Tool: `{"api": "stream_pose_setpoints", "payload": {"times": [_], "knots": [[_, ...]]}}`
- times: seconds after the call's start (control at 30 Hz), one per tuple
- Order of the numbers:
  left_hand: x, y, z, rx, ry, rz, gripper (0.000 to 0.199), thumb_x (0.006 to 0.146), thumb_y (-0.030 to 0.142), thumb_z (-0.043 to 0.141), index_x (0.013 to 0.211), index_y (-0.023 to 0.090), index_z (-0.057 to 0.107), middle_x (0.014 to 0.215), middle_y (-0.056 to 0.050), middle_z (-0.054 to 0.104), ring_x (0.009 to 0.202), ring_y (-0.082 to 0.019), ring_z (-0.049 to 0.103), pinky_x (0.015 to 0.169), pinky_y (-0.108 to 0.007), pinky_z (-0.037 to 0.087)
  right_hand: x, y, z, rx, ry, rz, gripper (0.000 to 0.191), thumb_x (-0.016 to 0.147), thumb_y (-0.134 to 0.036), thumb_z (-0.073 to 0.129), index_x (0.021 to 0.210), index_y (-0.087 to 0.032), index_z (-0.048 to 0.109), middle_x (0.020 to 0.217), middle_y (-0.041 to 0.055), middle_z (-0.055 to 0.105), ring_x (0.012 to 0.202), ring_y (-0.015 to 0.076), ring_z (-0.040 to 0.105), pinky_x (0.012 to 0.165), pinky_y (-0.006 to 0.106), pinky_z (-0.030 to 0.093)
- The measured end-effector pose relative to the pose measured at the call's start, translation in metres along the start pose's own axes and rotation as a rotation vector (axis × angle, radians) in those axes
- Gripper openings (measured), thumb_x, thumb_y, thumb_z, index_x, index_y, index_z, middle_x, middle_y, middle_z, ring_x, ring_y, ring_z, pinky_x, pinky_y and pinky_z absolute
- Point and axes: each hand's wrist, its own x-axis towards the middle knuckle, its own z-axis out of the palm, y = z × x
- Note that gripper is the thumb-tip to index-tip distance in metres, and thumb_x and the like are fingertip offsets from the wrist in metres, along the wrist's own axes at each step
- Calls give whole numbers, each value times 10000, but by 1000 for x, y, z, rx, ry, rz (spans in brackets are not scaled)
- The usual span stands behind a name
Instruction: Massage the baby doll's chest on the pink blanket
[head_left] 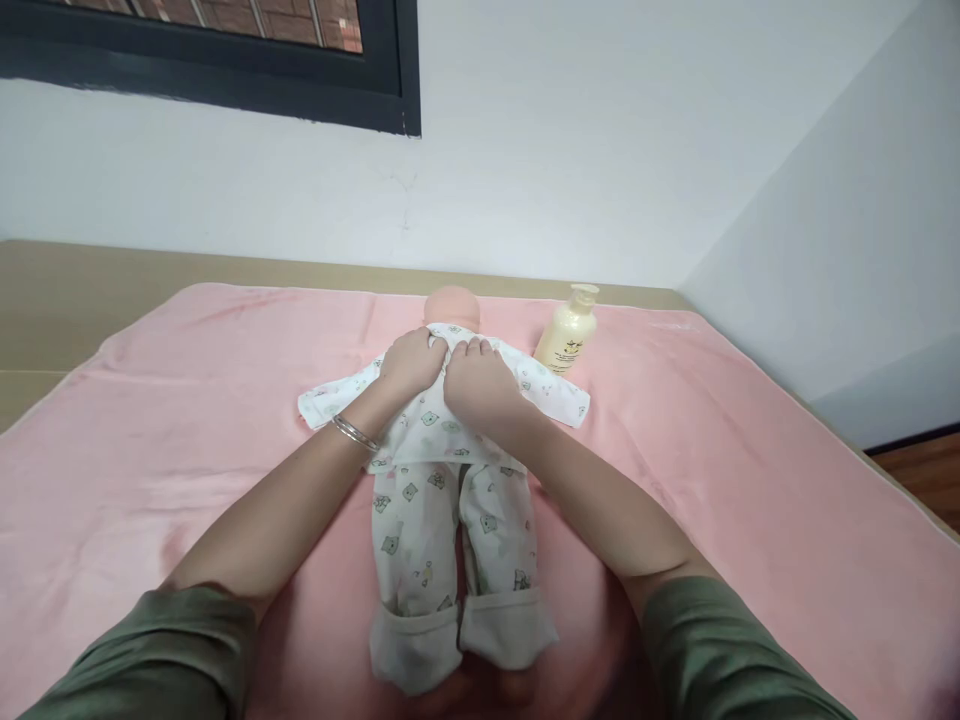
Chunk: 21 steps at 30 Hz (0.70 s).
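A baby doll [452,306] lies lengthwise before me, its bald head at the far end. It wears a white baby top [430,425] with small printed figures, the sleeves spread out to both sides. Matching trousers [416,520] with turned-up cuffs cover its legs. At the upper chest, just below the head, my left hand [412,362] is closed on the top's fabric. Right beside it, my right hand [480,380] also has its fingers curled over the fabric near the neckline. What lies under the fingertips is hidden.
A pink blanket [225,400] covers most of the tan surface [60,290]. Beyond the doll's right-side sleeve stands a pale yellow pump bottle [568,335]. White walls [562,150] rise behind and on the right, with a dark-framed window [405,70] at upper left.
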Motion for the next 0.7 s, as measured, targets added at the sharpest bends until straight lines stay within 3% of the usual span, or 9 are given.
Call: {"api": "stream_pose_setpoints", "payload": {"times": [0.13, 0.3, 0.57, 0.7], "knots": [[-1, -2, 10, -14, 89, 5, 424, 935, 345, 309, 1011, 165, 685, 1111, -165, 732, 1053, -310, 666, 867, -400, 499, 16, 17, 4, 123, 42, 46, 358, 983, -183, 367, 1176, -63, 645, 1241, 234, 659, 1167, 326, 603, 1017, 423, 425], [-2, 0, 12, 14, 102, 6, 426, 944, 368, 314, 1001, 169, 686, 1100, -168, 730, 1052, -310, 663, 892, -409, 501, 39, 45, 13, 302, 65, 165, 563, 1029, -497, 310, 1197, -82, 652, 1231, 199, 699, 1148, 329, 629, 1052, 437, 393], [1, -4, 13, 30, 98, 5, 434, 960, 364, 308, 1037, 168, 687, 1118, -164, 720, 1067, -314, 655, 902, -412, 500, 39, 42, 17, 290, 78, 171, 569, 1023, -506, 312, 1195, -81, 649, 1202, 210, 706, 1139, 335, 639, 1023, 422, 401], [-7, 4, 9, 95, 82, 27, 453, 978, 344, 293, 1084, 130, 679, 1128, -183, 711, 1076, -317, 652, 924, -412, 494, 40, 44, 16, 292, 72, 169, 573, 1021, -511, 311, 1201, -81, 644, 1203, 208, 706, 1141, 340, 638, 1002, 419, 417]]}}
